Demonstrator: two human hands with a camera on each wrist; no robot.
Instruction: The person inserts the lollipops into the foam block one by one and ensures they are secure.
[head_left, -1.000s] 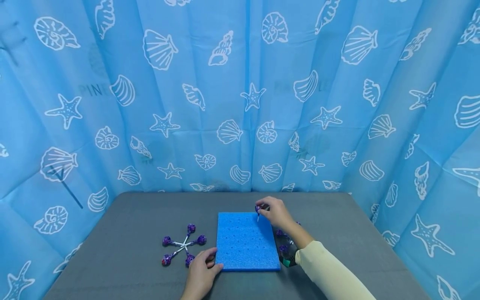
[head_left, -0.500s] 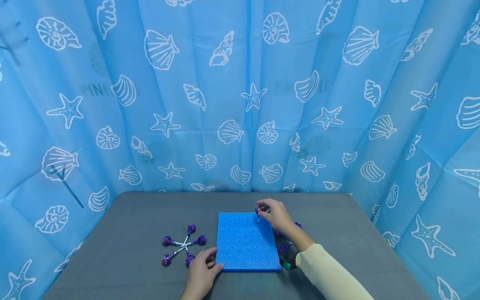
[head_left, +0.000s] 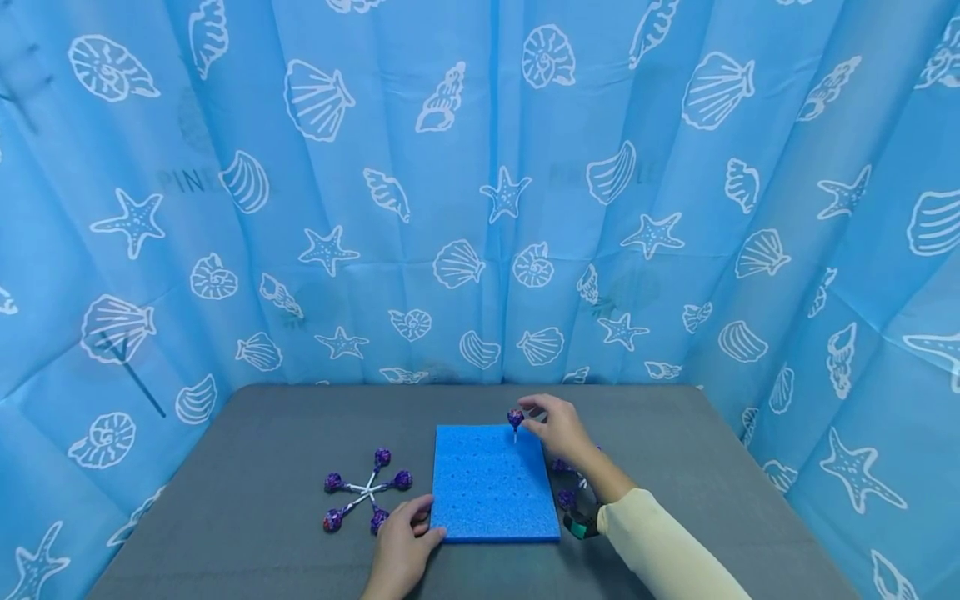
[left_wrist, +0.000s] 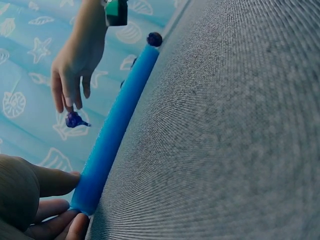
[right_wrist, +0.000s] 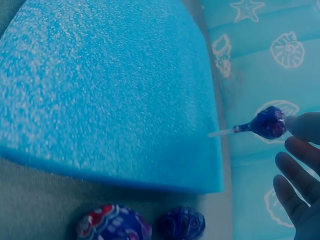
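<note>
We list first the left hand, clamped at the near left corner of a blue foam board, thumb at the near edge, fingers at the left edge. Next, the right hand, well apart from the left, its fingers spread and loose just beside a single purple-wrapped lollipop; we cannot tell whether a fingertip touches the wrapper. That lollipop we enter as upright near the board's far right corner, white stick down to the foam; how deep the tip sits, we cannot tell. The board is dented in rows across its top. At the right wrist, a black device with a green patch and a pale yellow sleeve. Off the board's left edge, five lollipops lie in a star, heads outward, white sticks meeting. Off its right edge, further lollipops, partly hidden by the right arm, so we leave them uncounted. Beneath, a grey desk, the board short of its far edge and between its far corners. Beyond that edge, a blue curtain with white shells and starfish
</note>
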